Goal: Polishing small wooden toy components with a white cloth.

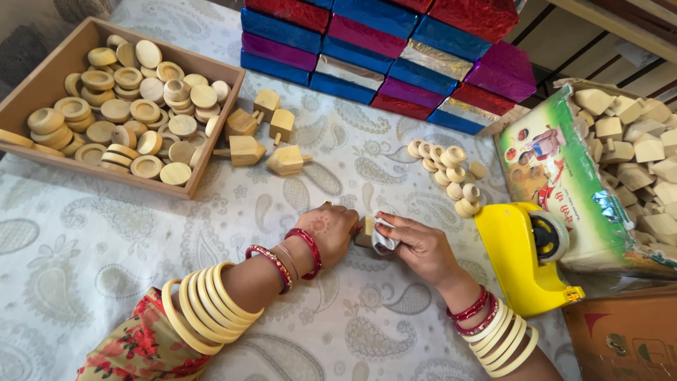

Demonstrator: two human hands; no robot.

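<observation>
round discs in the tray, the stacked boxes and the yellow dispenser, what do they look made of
The round pale discs in the brown wooden tray look like unpainted turned wood: matt, with faint grain. The stacked red, blue and magenta boxes seem wrapped in shiny crinkled foil paper. The yellow tape dispenser looks like smooth moulded plastic with a glossy sheen.

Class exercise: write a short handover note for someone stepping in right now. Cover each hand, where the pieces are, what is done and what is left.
Left hand: closed over a small wooden block on the cloth.
Right hand: pressing a strip of clear tape onto that block.
Yellow tape dispenser sits right of the hands.
Done: four wooden tops lie beside the wooden tray of discs.
Left: small rings and a bag of loose blocks lie unused.
</observation>
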